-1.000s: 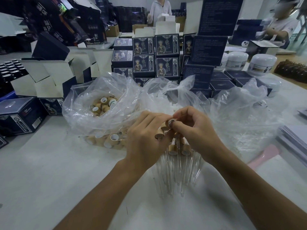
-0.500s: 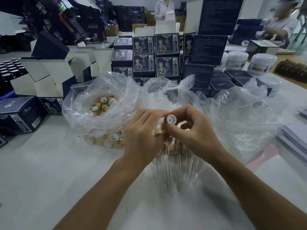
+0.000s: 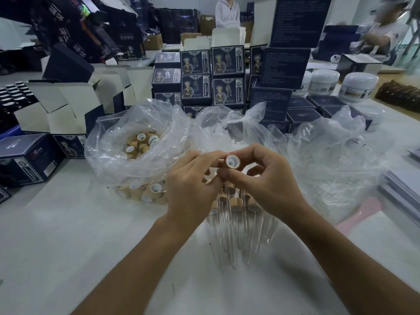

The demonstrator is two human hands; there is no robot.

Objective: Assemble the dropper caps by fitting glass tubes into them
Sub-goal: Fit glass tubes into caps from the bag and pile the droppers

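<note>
You work at a white tabletop [image 3: 56, 235] in a packing room crowded with dark blue cartons.

At frame centre your right hand [image 3: 268, 185] pinches a tan dropper cap [image 3: 232, 160] between thumb and forefinger, its white open mouth turned up toward you. Judging by that tilt, you hold it so in order to see the hole a tube must enter. Your left hand [image 3: 193, 189] sits just beside it with fingers curled toward the cap; what it grips, if anything, is hidden behind the knuckles, so I cannot tell whether a glass tube is already in it.

Directly below your hands lies a fan of finished droppers [image 3: 236, 223], caps tucked near your palms and clear tubes pointing down the frame toward you. Laid side by side like that, they probably stay countable and do not roll.

Left of centre, a clear plastic bag [image 3: 109, 155] slumps open with loose caps [image 3: 141, 144] inside and more pressed against its lower wall, within easy reach of your left hand. To the right another crumpled bag [image 3: 329, 160] spreads across the tabletop; its contents are too faint to name.

Behind, in the upper centre, stacked printed boxes [image 3: 227, 76] stand, with white jars [image 3: 356, 85] at upper right.
</note>
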